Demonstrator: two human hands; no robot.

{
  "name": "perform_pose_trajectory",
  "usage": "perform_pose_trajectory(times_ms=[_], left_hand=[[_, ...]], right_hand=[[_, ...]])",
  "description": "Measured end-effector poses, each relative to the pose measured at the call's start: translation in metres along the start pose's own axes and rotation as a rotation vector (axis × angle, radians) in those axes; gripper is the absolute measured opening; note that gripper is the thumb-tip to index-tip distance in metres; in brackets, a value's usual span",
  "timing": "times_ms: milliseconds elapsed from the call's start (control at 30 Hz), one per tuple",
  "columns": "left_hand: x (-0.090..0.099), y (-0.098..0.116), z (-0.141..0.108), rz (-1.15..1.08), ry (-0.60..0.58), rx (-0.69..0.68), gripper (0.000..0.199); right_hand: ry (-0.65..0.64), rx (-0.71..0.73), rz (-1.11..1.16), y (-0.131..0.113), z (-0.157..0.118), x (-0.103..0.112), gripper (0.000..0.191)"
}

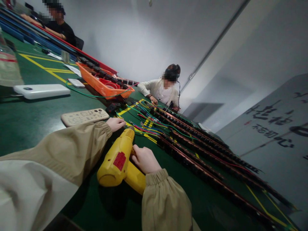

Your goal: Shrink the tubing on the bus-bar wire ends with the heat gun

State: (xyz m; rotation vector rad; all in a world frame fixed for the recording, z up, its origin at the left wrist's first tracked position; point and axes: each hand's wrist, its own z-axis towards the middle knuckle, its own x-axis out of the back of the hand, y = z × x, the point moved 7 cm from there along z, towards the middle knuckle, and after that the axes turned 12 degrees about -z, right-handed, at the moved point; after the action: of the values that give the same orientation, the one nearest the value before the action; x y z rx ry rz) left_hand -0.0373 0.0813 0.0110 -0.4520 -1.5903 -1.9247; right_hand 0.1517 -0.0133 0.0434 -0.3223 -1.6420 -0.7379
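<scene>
A yellow heat gun (120,154) with a red label is in my right hand (146,159), whose fingers wrap its handle near the trigger. Its dark nozzle points away from me, toward the ends of several coloured wires (148,129). My left hand (115,124) is just left of the nozzle, fingers closed together by the wire ends; what they pinch, if anything, is too small to make out. The wires come from long dark bars with copper-coloured strips (190,163) that run off to the right across the green table (83,205).
A patterned phone case (84,117) lies left of my left hand, with a white power bank (43,91) and a bottle (9,65) beyond. An orange tray (93,81) holds dark parts. A co-worker (163,91) sits across the table; another person (60,30) is far left.
</scene>
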Motion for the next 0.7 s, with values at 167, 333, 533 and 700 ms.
perform_pose_trajectory(times_ms=[167, 333, 533, 700], left_hand=[[-0.003, 0.001, -0.001, 0.062, -0.051, 0.008, 0.037], [-0.004, 0.001, -0.001, 0.074, -0.060, 0.003, 0.037], [-0.003, 0.004, -0.002, 0.096, -0.054, 0.018, 0.035], [-0.002, 0.006, -0.002, 0.107, -0.049, 0.034, 0.037]], right_hand=[[-0.026, -0.062, -0.011, 0.022, -0.016, -0.009, 0.013], [-0.037, -0.160, 0.006, 0.051, -0.037, -0.020, 0.012], [-0.070, -0.256, 0.024, 0.082, -0.059, -0.033, 0.013], [-0.075, -0.263, 0.007, 0.085, -0.064, -0.035, 0.017]])
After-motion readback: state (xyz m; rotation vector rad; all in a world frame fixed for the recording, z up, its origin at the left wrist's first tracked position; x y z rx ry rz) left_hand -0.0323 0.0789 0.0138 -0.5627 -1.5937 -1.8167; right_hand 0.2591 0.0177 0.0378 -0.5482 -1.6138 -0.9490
